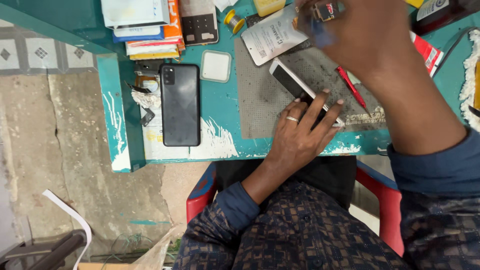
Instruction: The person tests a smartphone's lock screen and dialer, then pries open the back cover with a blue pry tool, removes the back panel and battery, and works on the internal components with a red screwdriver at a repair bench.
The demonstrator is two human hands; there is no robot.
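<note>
Two hands are at work over your teal table (220, 107). Your left hand (300, 132) lies with its fingers spread across a white phone (295, 85), pressing it flat on the grey mat (260, 107). Your right hand (365, 35) is raised and blurred at the far edge; you cannot tell what its fingers do. A red screwdriver (351, 89) lies on the mat just beside the phone, and a black phone (180, 105) rests well to the left.

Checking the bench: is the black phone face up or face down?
Face down: the black phone shows its back, with the camera cluster at its top corner.
</note>
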